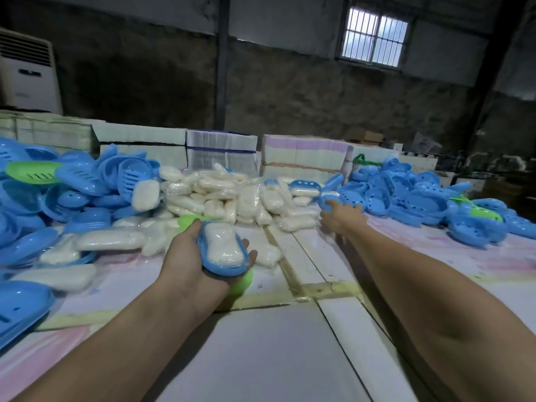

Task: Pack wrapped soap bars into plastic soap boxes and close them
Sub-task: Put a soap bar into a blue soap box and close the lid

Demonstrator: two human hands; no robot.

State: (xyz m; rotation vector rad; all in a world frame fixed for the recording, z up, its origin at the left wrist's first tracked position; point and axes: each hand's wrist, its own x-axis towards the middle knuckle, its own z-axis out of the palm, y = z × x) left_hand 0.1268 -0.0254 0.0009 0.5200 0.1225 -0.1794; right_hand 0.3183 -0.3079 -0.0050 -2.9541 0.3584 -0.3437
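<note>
The left hand cradles a blue soap box half from beneath, its grip curled round the rim, fingertips showing past the far edge. A wrapped soap bar (white, in clear film) lies inside it, filling the tray, and a green piece peeks out underneath. The right hand reaches far forward, fingers touching a blue perforated lid at the edge of the right-hand heap; whether it grips cannot be told. Loose wrapped bars pile on the bench between the hands.
</note>
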